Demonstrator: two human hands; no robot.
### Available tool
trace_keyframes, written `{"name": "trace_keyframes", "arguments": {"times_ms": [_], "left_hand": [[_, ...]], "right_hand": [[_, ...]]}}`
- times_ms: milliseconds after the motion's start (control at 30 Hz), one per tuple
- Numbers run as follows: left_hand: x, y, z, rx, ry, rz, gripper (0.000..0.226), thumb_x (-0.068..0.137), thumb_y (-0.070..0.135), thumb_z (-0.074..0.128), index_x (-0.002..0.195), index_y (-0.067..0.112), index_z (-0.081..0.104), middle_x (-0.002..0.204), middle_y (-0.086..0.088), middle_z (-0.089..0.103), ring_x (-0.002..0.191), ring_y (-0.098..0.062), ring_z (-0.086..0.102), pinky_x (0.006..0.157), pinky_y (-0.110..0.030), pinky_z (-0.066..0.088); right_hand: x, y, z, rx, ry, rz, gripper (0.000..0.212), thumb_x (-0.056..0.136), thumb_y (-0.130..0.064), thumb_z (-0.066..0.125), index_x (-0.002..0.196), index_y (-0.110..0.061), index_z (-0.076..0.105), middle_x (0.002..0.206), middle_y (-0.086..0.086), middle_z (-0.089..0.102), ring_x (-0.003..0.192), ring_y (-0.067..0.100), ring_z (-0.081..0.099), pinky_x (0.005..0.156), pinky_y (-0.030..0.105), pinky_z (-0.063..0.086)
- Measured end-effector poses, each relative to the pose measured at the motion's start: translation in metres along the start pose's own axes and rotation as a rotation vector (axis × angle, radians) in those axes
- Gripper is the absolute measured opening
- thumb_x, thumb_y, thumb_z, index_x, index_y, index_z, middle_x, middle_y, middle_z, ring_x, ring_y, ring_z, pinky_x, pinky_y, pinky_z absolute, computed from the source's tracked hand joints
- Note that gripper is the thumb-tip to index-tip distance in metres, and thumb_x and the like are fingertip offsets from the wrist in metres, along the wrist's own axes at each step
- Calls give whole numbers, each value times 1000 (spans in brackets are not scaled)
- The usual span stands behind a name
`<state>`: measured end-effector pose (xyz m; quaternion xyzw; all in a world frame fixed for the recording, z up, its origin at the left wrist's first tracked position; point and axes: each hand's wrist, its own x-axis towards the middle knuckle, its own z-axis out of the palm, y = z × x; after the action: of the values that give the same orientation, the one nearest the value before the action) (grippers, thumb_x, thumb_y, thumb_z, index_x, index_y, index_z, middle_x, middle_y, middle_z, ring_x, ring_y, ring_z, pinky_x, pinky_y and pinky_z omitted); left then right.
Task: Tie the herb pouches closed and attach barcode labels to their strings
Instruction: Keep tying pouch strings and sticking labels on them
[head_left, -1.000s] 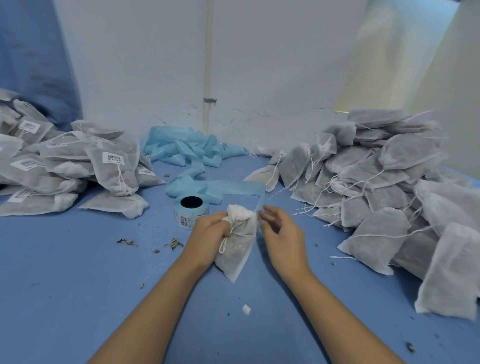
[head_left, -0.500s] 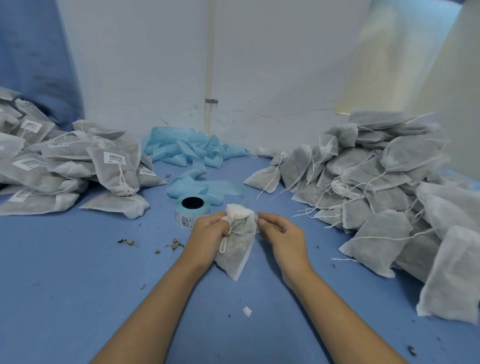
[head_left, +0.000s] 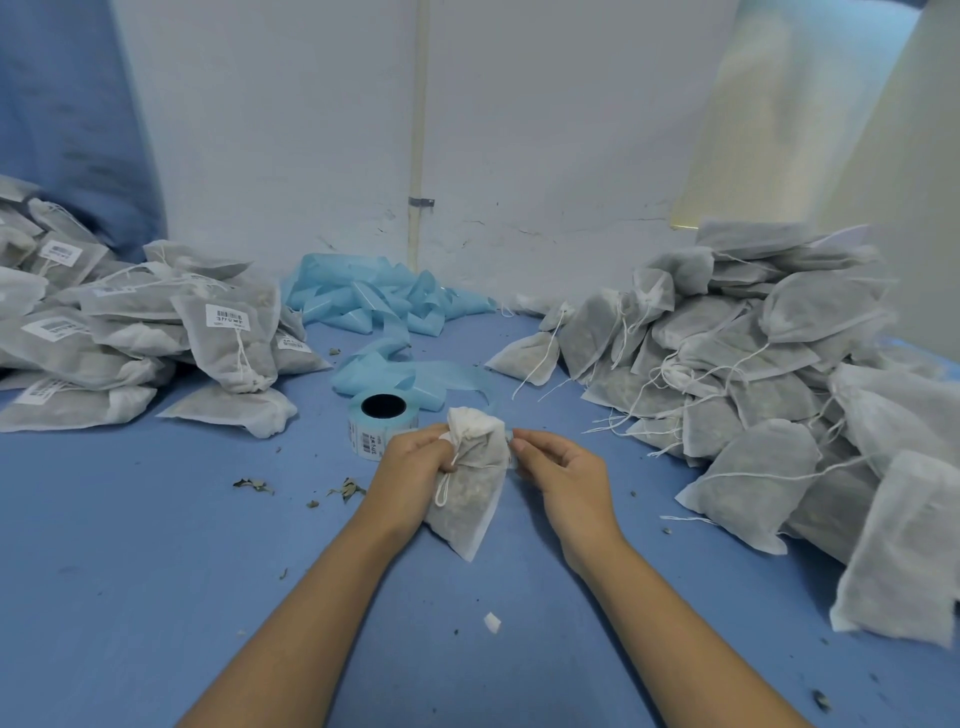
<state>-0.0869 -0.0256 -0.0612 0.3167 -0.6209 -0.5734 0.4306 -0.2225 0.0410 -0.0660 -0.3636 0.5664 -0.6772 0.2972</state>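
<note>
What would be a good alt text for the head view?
Two hands hold a gathered herb pouch over a blue table: the left hand grips its neck, the right hand pinches at its edge. A label roll stands behind, labelled pouches left, unlabelled pouches right.

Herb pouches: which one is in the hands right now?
The cinched pouch at centre, just in front of the label roll. The left hand grips its neck, the right hand pinches beside it; all other pouches lie in the side piles.

Pouch piles (head_left: 753, 374) flanking bare tabletop (head_left: 156, 545)
</note>
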Motion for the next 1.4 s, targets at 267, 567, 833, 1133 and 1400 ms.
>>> {"name": "trace_keyframes", "arguments": {"times_ms": [267, 567, 833, 1133, 1400], "left_hand": [[0, 0, -1, -10, -1, -10, 41, 78, -13, 38, 52, 18, 31, 51, 6, 34, 47, -5, 32, 44, -13, 27], [2, -2, -1, 10, 69, -20, 32, 81, -8, 42, 60, 15, 38, 61, 2, 41, 62, -14, 39, 58, -25, 28], [0, 4, 1, -84, 143, 86, 30, 90, 2, 54, 94, 29, 66, 93, 7, 68, 86, -7, 61, 72, -14, 47], [2, 3, 6, -288, 173, 15, 24, 89, 5, 61, 96, 25, 70, 100, -5, 73, 98, -25, 66, 89, -39, 50], [2, 5, 8, -362, 187, 23, 23, 90, 5, 59, 89, 25, 71, 93, -4, 70, 91, -22, 63, 91, -43, 47]], "right_hand": [[0, -2, -2, 126, 29, 54, 13, 90, -3, 60, 94, -5, 72, 85, 5, 73, 73, 9, 66, 71, 18, 54], [6, 2, -10, -15, 404, -123, 15, 93, -12, 59, 86, -23, 67, 82, -8, 65, 74, 6, 57, 62, 4, 41], [-13, -7, 8, -180, 220, -364, 18, 92, -11, 61, 91, -27, 69, 93, -12, 70, 79, -1, 60, 70, 8, 42], [-25, -4, 18, -434, 83, -763, 17, 89, -21, 59, 100, -14, 71, 105, -20, 63, 98, 2, 60, 89, 17, 47], [-25, -2, 17, -591, -2, -864, 16, 89, -15, 60, 97, -7, 72, 105, -1, 70, 100, 7, 58, 91, 15, 43]]}}
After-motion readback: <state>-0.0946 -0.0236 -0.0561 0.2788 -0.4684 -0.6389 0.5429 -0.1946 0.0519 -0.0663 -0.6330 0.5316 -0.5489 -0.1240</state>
